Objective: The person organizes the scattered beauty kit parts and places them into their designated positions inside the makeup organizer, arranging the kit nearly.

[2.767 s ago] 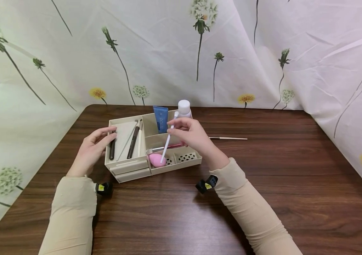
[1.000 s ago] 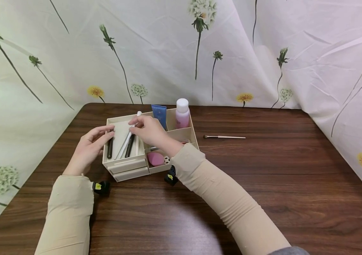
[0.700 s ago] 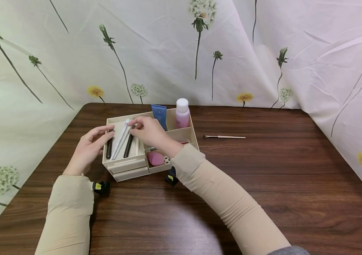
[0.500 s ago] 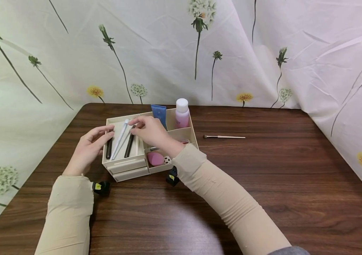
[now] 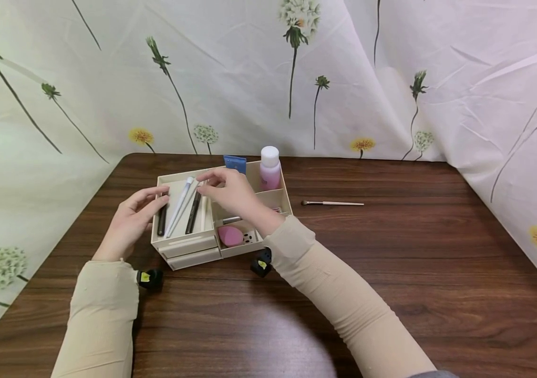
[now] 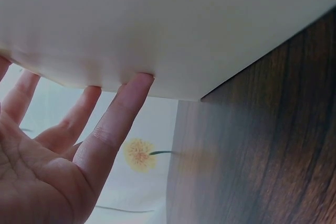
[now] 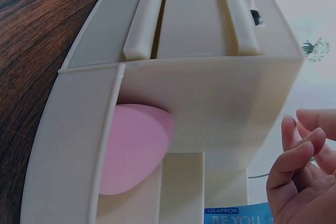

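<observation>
A cream makeup organizer (image 5: pixel 193 247) stands on the table. Across its left tray lies a slim white makeup brush (image 5: pixel 179 207), beside a thin pale stick (image 5: pixel 188 202), a dark pen (image 5: pixel 193 212) and a cream-coloured stick (image 5: pixel 204 214). Another dark pen (image 5: pixel 162 219) lies along the tray's left wall. My left hand (image 5: pixel 133 218) rests at that wall, thumb and index finger over the rim; in the left wrist view its other fingers (image 6: pixel 100 135) touch the outer side, nearly straight. My right hand (image 5: pixel 230 191), loosely bent and holding nothing, hovers above the tray's right edge.
A pink makeup sponge (image 5: pixel 230 236) sits in the front compartment. At the back stand a blue Curaprox tube (image 5: pixel 235 164) and a pink bottle (image 5: pixel 270 176) with a white cap. A thin brush (image 5: pixel 332 203) lies on the table to the right.
My right hand held the white brush above the front compartment, carried it left and let it go in the left tray. Since then it has drawn slightly right. My left hand stays at the rim.
</observation>
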### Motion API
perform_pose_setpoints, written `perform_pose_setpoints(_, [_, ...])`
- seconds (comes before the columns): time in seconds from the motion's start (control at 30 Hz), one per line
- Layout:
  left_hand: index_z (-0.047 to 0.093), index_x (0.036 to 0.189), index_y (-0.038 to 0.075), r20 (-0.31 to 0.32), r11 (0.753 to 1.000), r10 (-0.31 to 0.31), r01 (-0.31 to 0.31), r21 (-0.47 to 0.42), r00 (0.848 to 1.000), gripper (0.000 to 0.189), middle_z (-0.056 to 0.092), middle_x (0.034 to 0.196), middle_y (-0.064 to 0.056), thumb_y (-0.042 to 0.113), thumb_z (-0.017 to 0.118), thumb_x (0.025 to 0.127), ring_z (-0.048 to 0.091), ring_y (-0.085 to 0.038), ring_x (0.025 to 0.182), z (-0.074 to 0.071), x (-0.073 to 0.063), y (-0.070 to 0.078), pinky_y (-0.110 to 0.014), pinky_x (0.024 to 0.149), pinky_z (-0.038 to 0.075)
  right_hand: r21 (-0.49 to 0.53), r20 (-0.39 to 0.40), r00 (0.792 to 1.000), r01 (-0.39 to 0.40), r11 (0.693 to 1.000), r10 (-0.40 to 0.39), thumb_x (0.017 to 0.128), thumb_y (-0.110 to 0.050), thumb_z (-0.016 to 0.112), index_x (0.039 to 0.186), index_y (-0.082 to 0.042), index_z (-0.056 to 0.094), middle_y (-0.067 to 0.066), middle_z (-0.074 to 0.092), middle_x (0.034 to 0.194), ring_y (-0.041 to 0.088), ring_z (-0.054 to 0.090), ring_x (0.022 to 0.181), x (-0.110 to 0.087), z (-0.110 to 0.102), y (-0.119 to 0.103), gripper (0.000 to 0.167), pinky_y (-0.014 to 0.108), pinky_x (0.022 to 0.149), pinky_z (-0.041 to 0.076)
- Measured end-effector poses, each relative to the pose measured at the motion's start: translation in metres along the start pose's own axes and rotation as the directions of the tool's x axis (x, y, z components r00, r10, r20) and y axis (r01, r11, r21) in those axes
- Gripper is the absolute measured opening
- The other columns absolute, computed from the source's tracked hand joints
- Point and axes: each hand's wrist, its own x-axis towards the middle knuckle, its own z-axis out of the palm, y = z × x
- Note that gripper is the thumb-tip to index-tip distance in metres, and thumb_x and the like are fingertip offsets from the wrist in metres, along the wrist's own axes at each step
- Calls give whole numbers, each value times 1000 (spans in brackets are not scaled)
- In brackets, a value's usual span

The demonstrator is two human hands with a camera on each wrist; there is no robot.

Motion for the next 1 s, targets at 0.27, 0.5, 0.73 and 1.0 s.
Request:
perform_pose_setpoints(0.27, [58,139,24,-5,1000,1,-1,1,1000,43,57,110,24,39,60,99,55,4,92,0,0,0,-21,69,53,103,-25,1000,21,994,-18,93,-19,71,117,-12,71,5,69,97,11,58,83,-12,-14,2,25,17,66,45])
perform_pose_setpoints(0.5, [58,139,25,-10,1000,-10,10,13,1000,43,56,109,23,41,59,99,54,4,93,0,0,1,-21,70,53,198,-35,999,34,980,-27,93,-18,71,117,-9,70,9,71,101,15,63,91,-24,-24,1,26,19,72,48])
perform_pose_setpoints(0.73, [56,140,23,-3,1000,-23,23,8,1000,45,54,111,24,43,58,99,52,5,98,0,-1,2,-20,72,53,247,-83,996,52,968,-33,93,-14,70,117,-7,70,14,72,97,7,60,80,-37,-33,2,24,19,61,44])
perform_pose_setpoints(1.0, [56,140,23,-2,1000,-25,25,-2,1000,46,53,112,22,42,58,99,54,5,96,0,0,1,-20,71,54,253,-116,992,76,964,-48,93,-15,69,118,-5,69,12,71,95,14,56,72,-50,-47,9,26,23,59,44])
